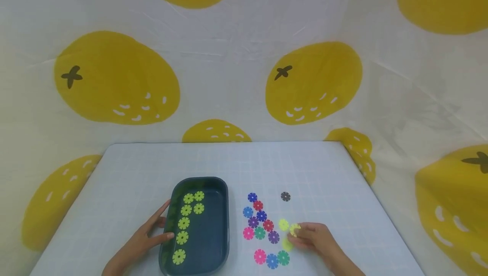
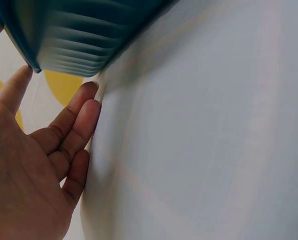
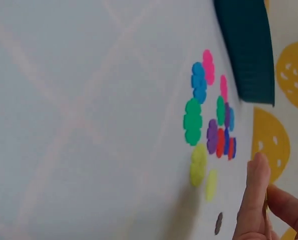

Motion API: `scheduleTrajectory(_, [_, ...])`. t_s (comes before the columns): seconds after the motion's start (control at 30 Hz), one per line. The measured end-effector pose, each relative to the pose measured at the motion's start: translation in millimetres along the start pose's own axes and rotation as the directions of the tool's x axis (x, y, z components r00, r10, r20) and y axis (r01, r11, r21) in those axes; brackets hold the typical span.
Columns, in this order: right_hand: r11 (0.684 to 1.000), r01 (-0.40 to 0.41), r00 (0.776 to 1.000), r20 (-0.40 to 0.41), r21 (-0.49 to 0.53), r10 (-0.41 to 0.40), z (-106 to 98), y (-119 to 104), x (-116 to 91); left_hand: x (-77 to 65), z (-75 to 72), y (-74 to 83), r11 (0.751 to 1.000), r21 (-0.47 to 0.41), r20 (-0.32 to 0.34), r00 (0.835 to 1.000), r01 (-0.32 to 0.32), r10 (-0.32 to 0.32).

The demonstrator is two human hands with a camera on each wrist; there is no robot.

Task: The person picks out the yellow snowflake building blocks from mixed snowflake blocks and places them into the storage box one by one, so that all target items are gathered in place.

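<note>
My left hand (image 1: 138,242) rests at the left side of a dark teal tray (image 1: 213,231), thumb and a finger spread along its rim. In the left wrist view the fingers (image 2: 81,125) are extended, two touching the rim and the others beneath the tray. Several yellow-green notched discs (image 1: 184,223) lie in the tray's left half. My right hand (image 1: 318,238) pinches a yellow notched disc (image 1: 295,230) between thumb and fingers, raised over the table. A yellow disc (image 1: 284,224) lies just left of it, and another yellow disc (image 1: 287,244) sits partly below the fingers.
Several pink, blue, green, purple and red notched discs (image 1: 261,216) lie between tray and right hand. One dark grey disc (image 1: 285,196) lies farther back. The table (image 1: 324,174) has a pale checked cover; a lemon-print curtain (image 1: 236,64) hangs behind.
</note>
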State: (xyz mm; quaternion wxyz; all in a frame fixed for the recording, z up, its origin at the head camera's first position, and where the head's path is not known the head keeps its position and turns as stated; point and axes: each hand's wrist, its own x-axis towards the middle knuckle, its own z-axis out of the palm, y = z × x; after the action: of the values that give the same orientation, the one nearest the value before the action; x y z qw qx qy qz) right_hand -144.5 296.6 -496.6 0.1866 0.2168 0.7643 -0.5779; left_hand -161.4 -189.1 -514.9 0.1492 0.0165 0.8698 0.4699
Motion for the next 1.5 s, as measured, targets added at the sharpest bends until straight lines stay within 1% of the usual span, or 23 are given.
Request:
scheduleTrajectory(0.1, [0.998,-0.036,0.999,0.011,0.049,0.036,4.8,-14.6,-4.0,-0.5,0.1,-0.4,1.000,-0.005,0.000,1.000,0.006,-0.006])
scheduleTrajectory(0.2, [0.991,-0.056,0.998,0.036,0.123,0.052,12.4,-32.2,-8.3,-0.9,-0.4,-0.1,1.000,0.000,-0.004,1.000,0.015,-0.015])
scheduleTrajectory(0.27, [0.988,-0.046,0.997,0.071,0.149,0.036,18.2,-44.3,-12.8,-1.5,-0.8,0.1,1.000,0.009,-0.007,1.000,0.017,-0.017])
scheduleTrajectory(0.33, [0.986,-0.020,0.991,0.136,0.165,-0.003,23.5,-55.5,-18.8,-2.0,-1.2,0.6,1.000,0.006,-0.007,1.000,0.016,-0.016])
scheduleTrajectory(0.4, [0.982,0.015,0.978,0.203,0.187,-0.053,29.1,-65.6,-24.8,-2.0,-1.0,0.4,1.000,0.006,-0.007,1.000,0.013,-0.013])
scheduleTrajectory(0.5, [0.978,0.054,0.950,0.290,0.202,-0.112,37.5,-78.9,-31.2,-2.2,-0.5,0.5,1.000,0.007,-0.006,1.000,0.010,-0.010])
scheduleTrajectory(0.63, [0.971,0.084,0.920,0.357,0.223,-0.162,53.2,-93.6,-33.6,-4.7,0.0,-2.0,1.000,0.005,-0.013,1.000,0.012,-0.012])
scheduleTrajectory(0.73, [0.969,0.101,0.904,0.386,0.227,-0.185,66.2,-101.4,-33.4,-5.0,0.1,-2.9,1.000,-0.014,-0.012,1.000,0.009,-0.009])
scheduleTrajectory(0.87, [0.963,0.105,0.885,0.418,0.249,-0.204,83.5,-111.6,-31.4,-3.6,0.6,-2.2,0.999,-0.037,-0.009,1.000,0.003,-0.003])
scheduleTrajectory(1.0, [0.961,0.107,0.859,0.464,0.254,-0.218,103.4,-125.9,-28.8,-3.3,1.1,-0.7,0.999,-0.033,-0.014,1.000,0.015,-0.015])
scheduleTrajectory(1.07, [0.964,0.107,0.850,0.482,0.242,-0.215,113.6,-132.3,-27.6,-3.3,1.6,0.3,0.999,-0.026,-0.016,1.000,0.022,-0.022])
scheduleTrajectory(1.1, [0.967,0.109,0.847,0.488,0.232,-0.213,119.3,-135.6,-26.7,-3.4,1.6,0.8,0.999,-0.021,-0.018,1.000,0.025,-0.026])
scheduleTrajectory(1.3, [0.975,0.121,0.846,0.495,0.187,-0.199,151.6,-155.5,-16.7,-3.8,1.2,2.0,1.000,0.008,-0.034,0.999,0.029,-0.029])
scheduleTrajectory(1.43, [0.979,0.111,0.841,0.510,0.169,-0.184,166.7,-165.7,-6.8,-3.6,2.1,3.3,0.999,0.012,-0.044,0.998,0.035,-0.034])
scheduleTrajectory(1.5, [0.983,0.092,0.841,0.517,0.160,-0.163,172.5,-169.1,-2.1,-3.5,2.4,4.1,0.999,0.009,-0.048,0.998,0.037,-0.037])
